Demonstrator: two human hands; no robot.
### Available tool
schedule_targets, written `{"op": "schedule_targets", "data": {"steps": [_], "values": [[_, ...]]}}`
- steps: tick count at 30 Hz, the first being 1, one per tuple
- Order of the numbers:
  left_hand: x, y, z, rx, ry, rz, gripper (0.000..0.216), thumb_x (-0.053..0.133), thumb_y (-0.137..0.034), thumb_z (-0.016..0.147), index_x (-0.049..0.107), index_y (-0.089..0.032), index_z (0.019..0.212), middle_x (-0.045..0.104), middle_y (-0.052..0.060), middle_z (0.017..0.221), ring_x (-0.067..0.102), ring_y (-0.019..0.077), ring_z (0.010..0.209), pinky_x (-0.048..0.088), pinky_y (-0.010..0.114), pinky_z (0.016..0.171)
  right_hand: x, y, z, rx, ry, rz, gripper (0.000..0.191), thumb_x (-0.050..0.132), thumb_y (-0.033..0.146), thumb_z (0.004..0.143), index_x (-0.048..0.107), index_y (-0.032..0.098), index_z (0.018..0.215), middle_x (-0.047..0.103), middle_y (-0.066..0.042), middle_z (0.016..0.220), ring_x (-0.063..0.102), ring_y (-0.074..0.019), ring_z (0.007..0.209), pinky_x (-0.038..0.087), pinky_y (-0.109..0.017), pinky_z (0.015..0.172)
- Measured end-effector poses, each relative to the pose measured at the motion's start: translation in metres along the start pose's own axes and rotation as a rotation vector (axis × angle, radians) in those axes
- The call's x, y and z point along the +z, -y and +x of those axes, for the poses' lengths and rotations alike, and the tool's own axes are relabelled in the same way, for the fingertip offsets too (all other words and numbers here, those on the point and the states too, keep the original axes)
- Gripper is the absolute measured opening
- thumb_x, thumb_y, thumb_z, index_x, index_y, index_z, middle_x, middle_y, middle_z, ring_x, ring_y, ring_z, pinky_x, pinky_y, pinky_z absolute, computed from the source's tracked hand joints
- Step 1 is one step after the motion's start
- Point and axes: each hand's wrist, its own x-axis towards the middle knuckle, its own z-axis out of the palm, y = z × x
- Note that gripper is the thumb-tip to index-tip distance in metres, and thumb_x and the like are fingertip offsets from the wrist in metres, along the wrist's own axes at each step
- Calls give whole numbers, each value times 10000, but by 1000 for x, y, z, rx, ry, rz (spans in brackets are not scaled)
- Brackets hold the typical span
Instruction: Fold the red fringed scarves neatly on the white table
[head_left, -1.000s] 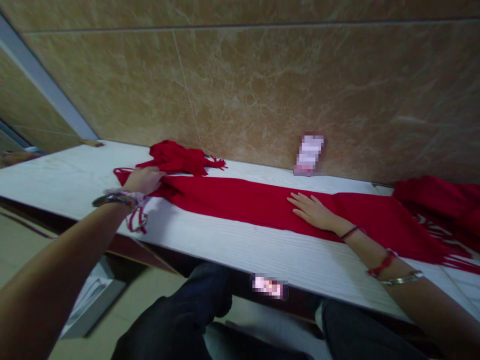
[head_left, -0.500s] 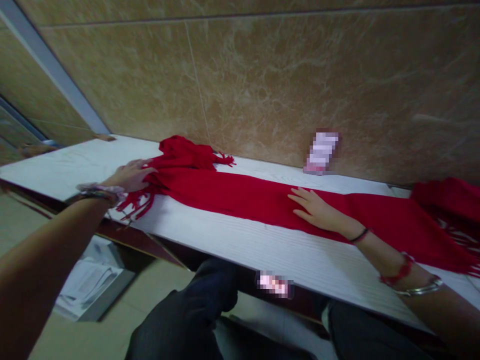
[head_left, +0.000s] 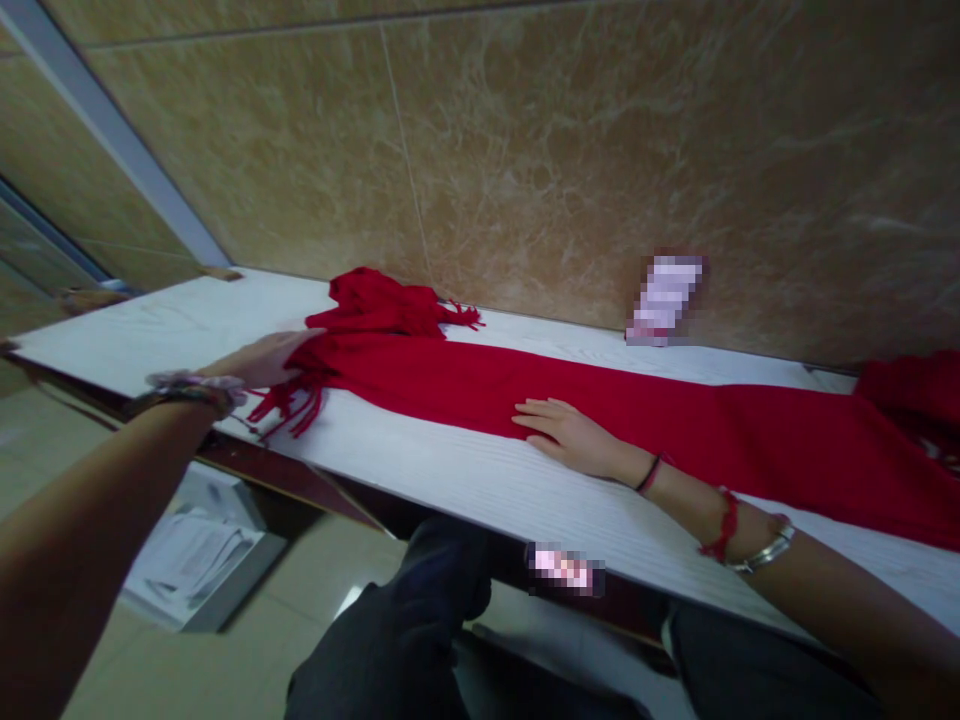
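Observation:
A long red scarf [head_left: 465, 388] with fringed ends lies stretched along a white bench-like surface [head_left: 420, 450]. At its left end, the cloth bunches where my left hand [head_left: 271, 358] grips it; my fingertips are partly hidden by the fabric, and fringe hangs below them. My right hand [head_left: 574, 438] rests flat on the scarf's near edge around the middle, fingers stretched out. Beyond the left end sits a crumpled red cloth [head_left: 382, 303] with its own fringe.
More bunched red cloth [head_left: 911, 400] lies at the far right. A tiled wall [head_left: 525, 150] runs along the back, with a blurred-out rectangular item [head_left: 666, 298] against it. Below the front edge are an open box of papers [head_left: 191, 555] and my legs [head_left: 397, 640].
My right hand has slid left along the scarf and towards its near edge. My left hand stays at the bunched end, its fingers now more covered. The view has shifted slightly.

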Motion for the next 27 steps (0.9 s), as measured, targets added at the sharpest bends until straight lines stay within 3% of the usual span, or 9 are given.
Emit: {"op": "schedule_targets", "data": {"steps": [3, 6, 9, 12, 17, 21, 23, 27], "values": [[-3, -3, -2, -72, 106, 57, 439, 375, -183, 817, 480, -74, 1229, 577, 108, 1165, 522, 181, 1029, 400, 315, 912, -2, 1, 0, 9, -6, 33, 363, 403, 230, 919, 569, 173, 1236, 530, -109, 1329, 422, -208, 1280, 304, -454, 1077], [-18, -3, -6, -318, -116, 69, 402, 387, -334, 850, 569, -75, 1097, 560, 122, 1121, 524, 233, 992, 429, 383, 858, -3, 0, 1, 4, -22, 71, 365, 392, 201, 912, 575, 184, 1227, 538, -106, 1320, 430, -203, 1274, 309, -469, 1073], [-39, 5, -5, -572, -368, -119, 445, 425, -398, 832, 550, -60, 1094, 504, 123, 1206, 497, 226, 1029, 427, 372, 883, -2, -1, 0, -4, -23, 97, 374, 386, 188, 907, 569, 202, 1233, 536, -99, 1322, 430, -198, 1275, 303, -487, 1073], [-59, 14, -4, -754, -423, -290, 479, 392, -361, 861, 450, -33, 1206, 511, 130, 1220, 507, 220, 1020, 429, 398, 891, -1, -2, -2, 5, -12, 103, 393, 383, 154, 891, 559, 170, 1242, 529, -112, 1327, 421, -199, 1282, 289, -486, 1082], [-73, 17, -13, -751, -330, -94, 471, 280, -327, 920, 405, -36, 1269, 436, 206, 1289, 458, 334, 1121, 387, 581, 857, 0, -3, -3, 1, -12, 120, 451, 374, 109, 860, 526, 191, 1276, 521, -86, 1340, 419, -183, 1283, 282, -478, 1091], [-74, 19, -12, -905, -296, -98, 464, 233, -274, 929, 387, -8, 1277, 442, 239, 1255, 462, 366, 1111, 398, 601, 808, 0, -1, -3, -7, -11, 131, 488, 356, 92, 850, 486, 175, 1313, 510, -90, 1350, 423, -180, 1279, 285, -478, 1092], [-72, 23, -7, -880, -347, -132, 457, 284, -273, 915, 391, -46, 1298, 467, 188, 1249, 478, 321, 1097, 396, 569, 852, 0, 0, -3, -10, -11, 141, 499, 359, 88, 846, 480, 190, 1319, 513, -83, 1348, 428, -174, 1275, 291, -472, 1091], [-63, 38, 5, -658, -485, -190, 418, 347, -212, 866, 483, -57, 1229, 488, 98, 1196, 466, 192, 1064, 388, 379, 960, 0, 0, -3, -11, -11, 141, 485, 360, 87, 844, 504, 181, 1298, 515, -90, 1346, 419, -180, 1282, 287, -472, 1094]]}}
